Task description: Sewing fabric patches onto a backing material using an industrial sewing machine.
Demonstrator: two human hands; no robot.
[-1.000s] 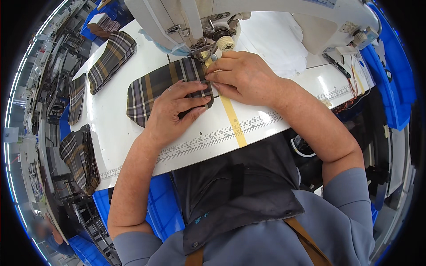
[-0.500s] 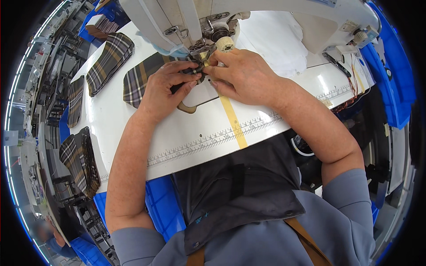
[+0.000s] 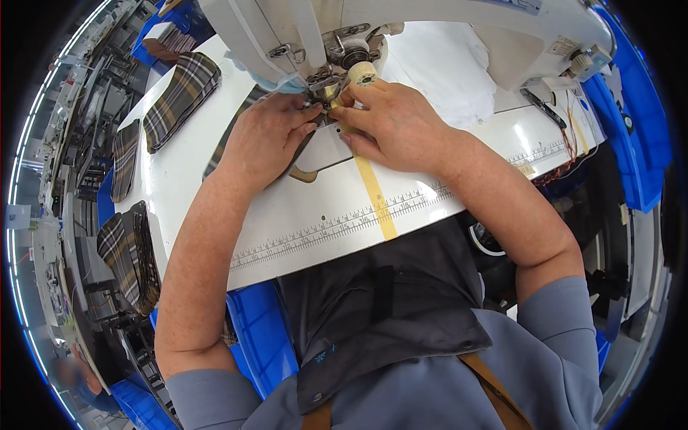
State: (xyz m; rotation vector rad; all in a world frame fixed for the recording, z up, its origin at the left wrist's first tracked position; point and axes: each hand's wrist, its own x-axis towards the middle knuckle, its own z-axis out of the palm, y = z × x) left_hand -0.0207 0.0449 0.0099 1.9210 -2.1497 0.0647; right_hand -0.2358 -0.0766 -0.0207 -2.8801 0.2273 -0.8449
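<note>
My left hand [image 3: 261, 140] lies over a dark plaid cloth piece [image 3: 226, 135] on the white sewing table. Its thumb and forefinger close on the cloth's edge just left of the sewing machine's presser foot [image 3: 328, 93]. Most of this piece is hidden beneath the hand, with a strip showing along its left side. Across the foot, my right hand [image 3: 401, 125] has its thumb and fingers bent together close to the needle area. What those fingertips hold, if anything, is too small and covered to make out.
The sewing machine [image 3: 494, 50] arches over the far side of the table [image 3: 315, 247]. Plaid pieces [image 3: 179, 100] lie in stacks at the left. White cloth [image 3: 444, 72] sits behind my right hand, tweezers [image 3: 542, 107] farther right. Blue bins [image 3: 265, 337] hang around the table.
My left hand has shifted forward and turned flatter over the cloth, which now shows less at its left. The left forearm has swung outward a little. My right hand has barely moved.
</note>
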